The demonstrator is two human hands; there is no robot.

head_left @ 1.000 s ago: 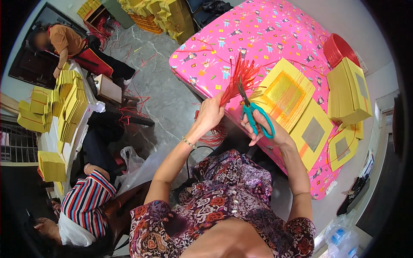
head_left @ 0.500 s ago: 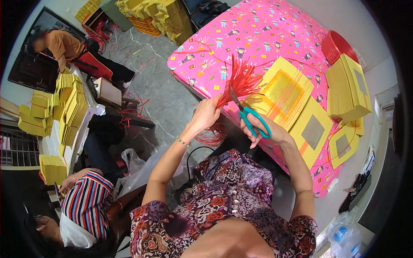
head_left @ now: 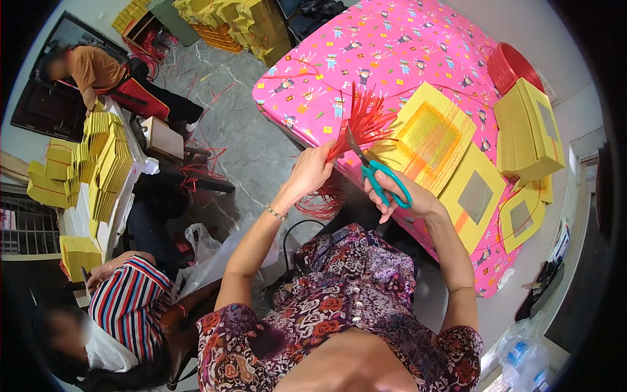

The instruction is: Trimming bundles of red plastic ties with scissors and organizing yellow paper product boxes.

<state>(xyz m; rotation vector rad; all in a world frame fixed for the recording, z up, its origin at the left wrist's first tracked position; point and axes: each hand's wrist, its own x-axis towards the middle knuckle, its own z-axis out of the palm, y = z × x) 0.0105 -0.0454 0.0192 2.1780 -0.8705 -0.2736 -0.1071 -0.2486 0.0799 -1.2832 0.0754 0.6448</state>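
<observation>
gripped in the left hand (head_left: 313, 168) is a bunch of red strips (head_left: 367, 121), the fingers closed round its lower end, while the free ends fan out up and to the right of that fist. right of it, the right hand (head_left: 421, 198) is closed on the teal handles of the scissors (head_left: 374, 170), fingers through the loops. their blades point up and left from the handles to the base of the fan, just beside the left fist (whether they touch the strips, i cannot tell). below the left hand hang more red strands (head_left: 320, 204), and a beaded bracelet (head_left: 277, 213) circles that wrist.

beyond both hands spreads a pink cover (head_left: 392, 72) with small printed figures. just up and right of the scissors lie yellow sheets (head_left: 450, 121) with a gold panel; farther right of the grip stand a yellow stack (head_left: 522, 140) and, behind it, a red tub (head_left: 513, 68). well off to the left are two co-workers, one in stripes (head_left: 130, 294), one in brown (head_left: 98, 68), by yellow piles (head_left: 108, 170).
</observation>
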